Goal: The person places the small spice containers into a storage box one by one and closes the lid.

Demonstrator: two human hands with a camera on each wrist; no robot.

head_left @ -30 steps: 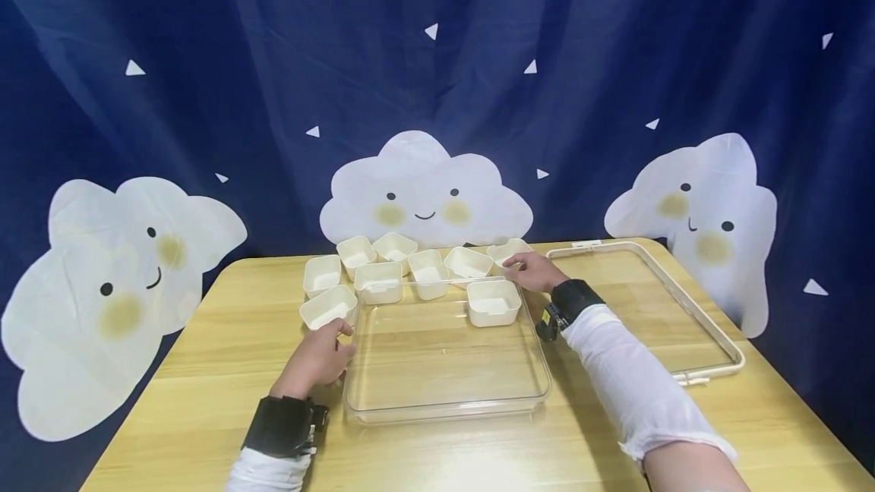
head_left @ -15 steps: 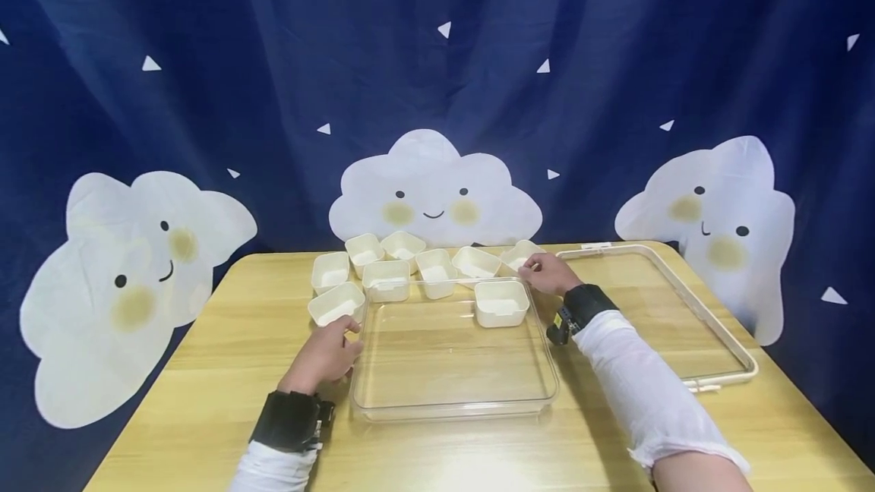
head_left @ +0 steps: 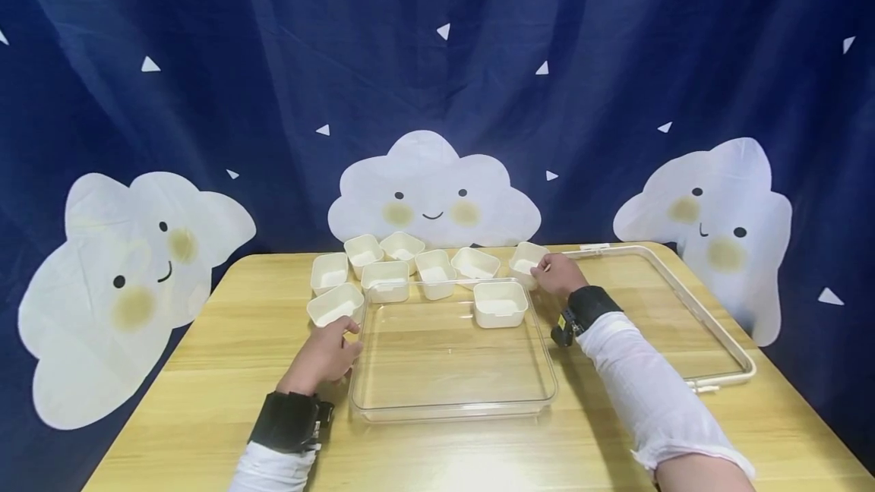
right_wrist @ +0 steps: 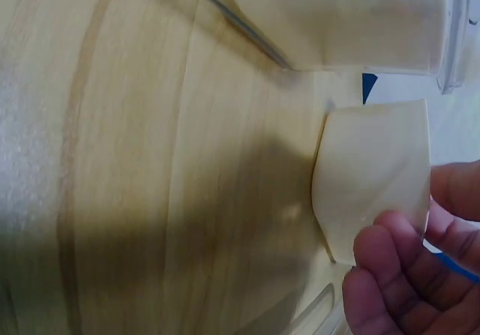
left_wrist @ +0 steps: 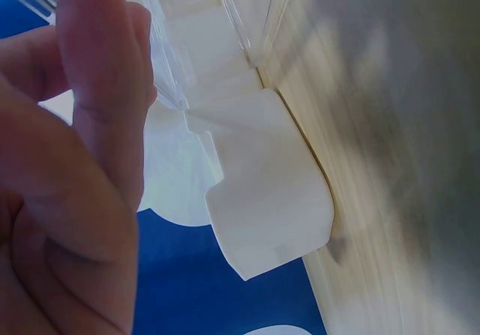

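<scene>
In the head view, a clear rectangular plastic tray (head_left: 451,410) lies on the wooden table. One small cream storage box (head_left: 500,316) sits inside its back right corner. My right hand (head_left: 562,276) pinches the rim of another cream box (head_left: 526,260) just behind that corner; in the right wrist view, thumb and fingertips hold this box (right_wrist: 375,170), whose base is at or close to the tabletop. My left hand (head_left: 323,359) is beside the tray's left wall, fingers loosely bent, seemingly touching it. Ahead of it stands a cream box (head_left: 335,306), also the nearest box (left_wrist: 270,185) in the left wrist view.
Several more cream boxes (head_left: 386,282) are grouped behind the tray, up to the table's back edge. A clear lid with a white frame (head_left: 690,302) and clips lies on the right, partly under the right arm. A blue curtain (head_left: 437,82) with clouds hangs behind the table.
My right hand has shifted slightly right, and the cream box it pinches has turned and moved with it. The left hand and tray keep their places. The head view has shifted a little.
</scene>
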